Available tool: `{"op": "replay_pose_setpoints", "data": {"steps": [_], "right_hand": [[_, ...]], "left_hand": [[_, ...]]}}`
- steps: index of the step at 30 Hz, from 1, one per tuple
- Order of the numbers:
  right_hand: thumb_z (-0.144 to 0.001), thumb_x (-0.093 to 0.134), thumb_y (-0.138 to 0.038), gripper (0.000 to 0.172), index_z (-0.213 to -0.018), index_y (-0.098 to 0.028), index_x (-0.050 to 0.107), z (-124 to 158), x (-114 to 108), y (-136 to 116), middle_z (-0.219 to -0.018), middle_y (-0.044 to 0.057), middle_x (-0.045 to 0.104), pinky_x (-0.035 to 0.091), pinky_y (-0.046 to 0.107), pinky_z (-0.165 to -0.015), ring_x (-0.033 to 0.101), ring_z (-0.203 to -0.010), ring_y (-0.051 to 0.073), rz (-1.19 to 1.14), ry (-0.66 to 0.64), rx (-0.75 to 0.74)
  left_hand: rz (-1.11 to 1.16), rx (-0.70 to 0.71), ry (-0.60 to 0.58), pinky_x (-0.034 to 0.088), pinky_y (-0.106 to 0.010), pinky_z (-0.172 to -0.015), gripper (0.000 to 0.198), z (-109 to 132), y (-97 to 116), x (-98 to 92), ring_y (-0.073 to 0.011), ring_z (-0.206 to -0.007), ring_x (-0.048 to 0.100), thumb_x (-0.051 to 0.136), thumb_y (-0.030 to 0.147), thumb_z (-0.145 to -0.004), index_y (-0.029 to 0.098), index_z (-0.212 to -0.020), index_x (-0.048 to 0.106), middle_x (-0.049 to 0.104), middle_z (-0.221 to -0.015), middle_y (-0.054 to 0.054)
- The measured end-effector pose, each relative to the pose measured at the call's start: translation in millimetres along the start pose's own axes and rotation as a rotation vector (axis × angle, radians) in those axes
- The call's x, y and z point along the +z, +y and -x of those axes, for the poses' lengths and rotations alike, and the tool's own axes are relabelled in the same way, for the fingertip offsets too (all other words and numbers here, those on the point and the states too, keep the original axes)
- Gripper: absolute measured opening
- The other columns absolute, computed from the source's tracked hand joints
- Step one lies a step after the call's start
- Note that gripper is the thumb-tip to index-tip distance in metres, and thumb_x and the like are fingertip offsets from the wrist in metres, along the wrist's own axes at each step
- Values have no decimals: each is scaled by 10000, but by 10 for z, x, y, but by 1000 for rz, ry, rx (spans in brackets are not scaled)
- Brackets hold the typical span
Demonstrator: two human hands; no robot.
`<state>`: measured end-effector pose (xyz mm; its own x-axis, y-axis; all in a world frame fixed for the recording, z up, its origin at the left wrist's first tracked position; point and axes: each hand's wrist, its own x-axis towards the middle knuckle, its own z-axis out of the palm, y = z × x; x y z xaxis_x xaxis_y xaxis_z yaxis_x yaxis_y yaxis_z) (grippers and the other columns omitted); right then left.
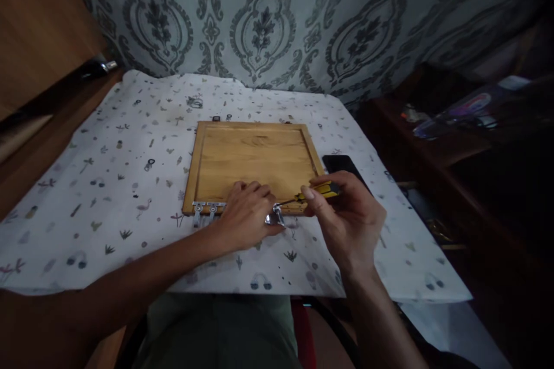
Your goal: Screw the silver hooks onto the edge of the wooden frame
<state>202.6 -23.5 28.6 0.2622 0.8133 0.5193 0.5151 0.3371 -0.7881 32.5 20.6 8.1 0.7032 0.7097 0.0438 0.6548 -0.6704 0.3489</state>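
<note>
From where I stand, far upper left: brown wooden surface (pixel 43 29), with a dark bar-shaped item (pixel 64 89) along it, shiny at its right end. Then the table under a white printed cloth (pixel 108 184), filling most of the mid frame. Grey patterned wall covering (pixel 264 29) behind, across the top. Framed wooden panel (pixel 255 155) lies flat on the cloth, mid-frame, raised border round a recessed face. Two metal hinges (pixel 198 213) sit side by side at the left end of its near edge, partly overhanging. Green clothing (pixel 216 328) on the lap, bottom centre. Left hand (pixel 249 207) rests on that near edge, fingers curled and close together, thumb alongside a shiny metal fitting (pixel 273 217); can't tell whether it's pinching it. Screwdriver (pixel 328 189), yellow and black, slants down-left, tip at the fitting; actual contact too small to confirm. Right hand (pixel 352 216) has its handle gripped between thumb and fingers, right of centre. Black flat slab (pixel 340 163), phone-like, lies just beyond that hand, partly covered by it. Upper right, off the table: a clear bottle (pixel 471 106) with a purple label, blurred.
</note>
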Motion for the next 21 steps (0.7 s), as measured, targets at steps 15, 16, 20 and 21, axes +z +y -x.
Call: {"op": "replay_pose_setpoints", "data": {"steps": [15, 16, 20, 21], "right_hand": [[-830, 765, -486, 303, -794, -200, 672, -146, -5, -34, -697, -28, 617, 512, 235, -489, 572, -553, 112, -172, -217, 101], [-827, 772, -476, 309, -756, -202, 649, -148, 17, -30, -661, -38, 592, 481, 228, -483, 548, -545, 107, -123, -185, 80], [-842, 765, -467, 338, -712, -209, 591, -149, 84, -13, -604, -55, 532, 392, 230, -490, 492, -540, 99, -20, -85, 39], [-848, 757, -475, 341, -716, -210, 588, -149, 89, -12, -606, -55, 529, 384, 233, -492, 491, -542, 100, -27, -82, 45]], "left_hand": [[-11, -11, -21, 418, -460, -933, 389, -28, 22, -45, -291, -1118, 610, 746, 502, -856, 206, -1100, 681, 722, -1111, -72], [-13, -10, -23, 419, -463, -935, 399, -29, 21, -46, -293, -1125, 608, 745, 502, -857, 206, -1117, 678, 720, -1118, -75], [-23, -15, -30, 428, -464, -926, 383, -36, 25, -56, -296, -1104, 613, 745, 511, -854, 193, -1061, 695, 710, -1076, -79], [-24, -19, -30, 431, -463, -921, 379, -38, 27, -60, -296, -1096, 616, 748, 514, -849, 191, -1041, 699, 708, -1069, -79]]}}
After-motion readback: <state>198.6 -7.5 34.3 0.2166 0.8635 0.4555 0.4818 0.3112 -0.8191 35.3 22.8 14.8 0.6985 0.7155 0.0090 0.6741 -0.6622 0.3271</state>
